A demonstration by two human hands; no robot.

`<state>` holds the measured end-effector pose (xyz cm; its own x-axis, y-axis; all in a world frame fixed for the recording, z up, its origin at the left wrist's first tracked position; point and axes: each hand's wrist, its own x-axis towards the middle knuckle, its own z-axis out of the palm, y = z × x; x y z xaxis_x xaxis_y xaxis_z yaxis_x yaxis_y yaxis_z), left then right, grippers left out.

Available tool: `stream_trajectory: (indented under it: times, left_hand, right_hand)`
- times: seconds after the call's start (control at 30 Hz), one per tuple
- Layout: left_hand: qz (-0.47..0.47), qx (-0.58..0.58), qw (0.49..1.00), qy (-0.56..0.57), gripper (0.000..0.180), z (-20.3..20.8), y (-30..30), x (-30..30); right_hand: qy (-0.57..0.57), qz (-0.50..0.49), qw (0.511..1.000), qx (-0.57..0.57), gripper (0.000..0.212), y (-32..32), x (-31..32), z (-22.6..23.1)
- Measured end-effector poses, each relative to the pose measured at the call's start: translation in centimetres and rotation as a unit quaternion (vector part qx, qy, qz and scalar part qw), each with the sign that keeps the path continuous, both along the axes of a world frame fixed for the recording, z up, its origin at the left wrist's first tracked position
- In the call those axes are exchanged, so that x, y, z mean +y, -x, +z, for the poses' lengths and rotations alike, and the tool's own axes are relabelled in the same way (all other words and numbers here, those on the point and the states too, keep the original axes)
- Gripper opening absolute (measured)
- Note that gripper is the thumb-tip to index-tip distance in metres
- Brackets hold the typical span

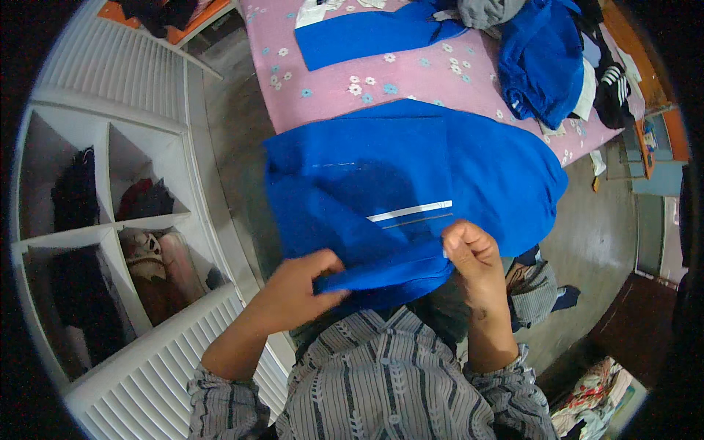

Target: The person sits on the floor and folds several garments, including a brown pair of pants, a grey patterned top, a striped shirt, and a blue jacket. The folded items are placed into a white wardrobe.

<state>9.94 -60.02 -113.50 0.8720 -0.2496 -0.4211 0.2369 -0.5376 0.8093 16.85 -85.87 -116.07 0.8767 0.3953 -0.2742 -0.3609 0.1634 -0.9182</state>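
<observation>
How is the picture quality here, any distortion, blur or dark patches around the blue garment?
Head view: fisheye bends the white shelf unit toward a black rim; the blue garment is sharp and evenly lit, with a soft shadow at its middle; the left hand is slightly blurred.

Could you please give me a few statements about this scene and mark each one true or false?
1. Both hands grip the near edge of the blue garment. True: the left hand and the right hand each hold it.
2. The garment is red. False: it is bright blue with a white stripe.
3. The bed cover is pink with small flowers. True.
4. The white shelf unit stands on the person's right. False: it is on their left.
5. More clothes lie piled at the far right of the bed. True.
</observation>
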Motion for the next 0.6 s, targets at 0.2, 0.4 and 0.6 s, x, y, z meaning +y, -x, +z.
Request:
stream_trajectory:
  times: [0.2,0.4,0.6]
  left_hand:
    - [0.280,-0.068,0.957,-0.026,0.025,-0.7,-0.8,2.6]
    - [0.157,-0.064,0.981,0.096,0.023,1.0,-2.6,-0.5]
    - [0.150,-0.061,0.980,0.115,0.022,1.4,-2.8,-1.2]
  right_hand:
    - [0.069,0.200,0.977,0.040,0.014,2.0,-0.4,0.1]
    - [0.100,0.201,0.960,-0.166,0.026,1.0,3.0,1.8]
    - [0.049,0.190,0.979,-0.048,0.017,0.3,5.3,2.5]
